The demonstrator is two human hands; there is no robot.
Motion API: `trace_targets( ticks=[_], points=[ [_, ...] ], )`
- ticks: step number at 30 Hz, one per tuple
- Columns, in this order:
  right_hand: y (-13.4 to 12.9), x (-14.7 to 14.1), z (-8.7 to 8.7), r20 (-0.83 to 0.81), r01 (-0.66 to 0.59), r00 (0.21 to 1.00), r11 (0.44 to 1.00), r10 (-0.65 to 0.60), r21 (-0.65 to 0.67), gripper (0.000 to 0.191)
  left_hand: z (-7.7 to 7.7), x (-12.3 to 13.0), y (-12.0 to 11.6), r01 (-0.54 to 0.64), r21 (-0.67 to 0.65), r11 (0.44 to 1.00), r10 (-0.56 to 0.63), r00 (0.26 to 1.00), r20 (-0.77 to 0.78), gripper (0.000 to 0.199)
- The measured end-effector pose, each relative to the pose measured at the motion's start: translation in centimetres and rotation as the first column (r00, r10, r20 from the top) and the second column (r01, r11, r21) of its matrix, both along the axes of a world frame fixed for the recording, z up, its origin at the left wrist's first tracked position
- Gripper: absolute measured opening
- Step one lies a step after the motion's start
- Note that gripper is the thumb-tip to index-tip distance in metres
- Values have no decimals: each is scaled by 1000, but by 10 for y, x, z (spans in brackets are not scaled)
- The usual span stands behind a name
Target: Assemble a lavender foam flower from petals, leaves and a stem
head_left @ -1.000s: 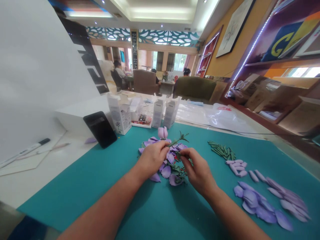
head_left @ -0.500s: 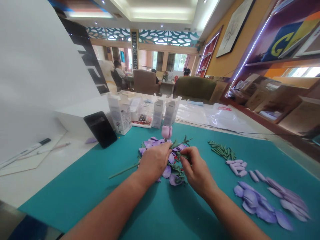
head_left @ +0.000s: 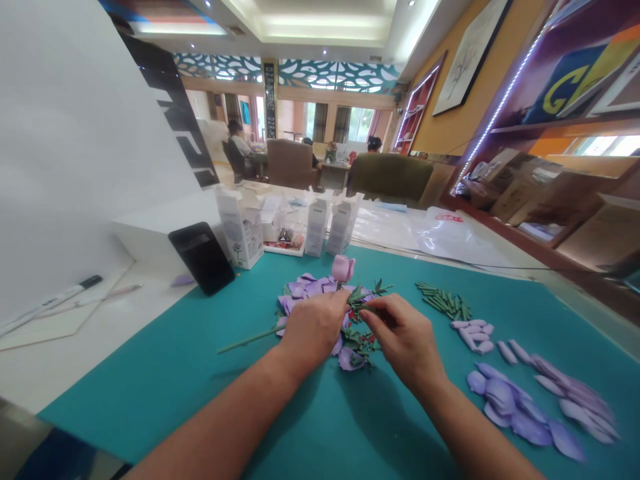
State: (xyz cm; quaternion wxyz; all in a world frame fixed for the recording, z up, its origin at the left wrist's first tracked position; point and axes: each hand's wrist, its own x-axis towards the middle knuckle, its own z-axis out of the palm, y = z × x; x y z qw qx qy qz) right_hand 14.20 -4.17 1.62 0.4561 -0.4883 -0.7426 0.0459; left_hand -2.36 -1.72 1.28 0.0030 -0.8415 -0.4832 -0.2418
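My left hand is closed around the stem of an artificial flower, whose pink-lilac bud stands up above the fingers. My right hand pinches a green leaf sprig or stem piece near the flower, just right of the left fingers; its grip point is partly hidden. Under and around both hands lies a heap of purple petals mixed with green leaf sprigs and small red bits. A long green stem sticks out to the left from beneath the left hand.
On the teal mat, green stem pieces, pale lilac buds and purple petals lie to the right. A black phone leans at left. White cartons and a small tray stand behind. People sit farther back.
The bud has shifted slightly right and tilted, along with my left hand. My right hand has moved a little to the right and turned, still pinching close to the flower.
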Motion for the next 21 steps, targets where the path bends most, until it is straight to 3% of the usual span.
trace_targets(
  ticks=[21],
  points=[
    [2,5,0,99,28,995,998,-33,51,12,1,3,-4,8,71,997,-4,998,-59,27]
  ],
)
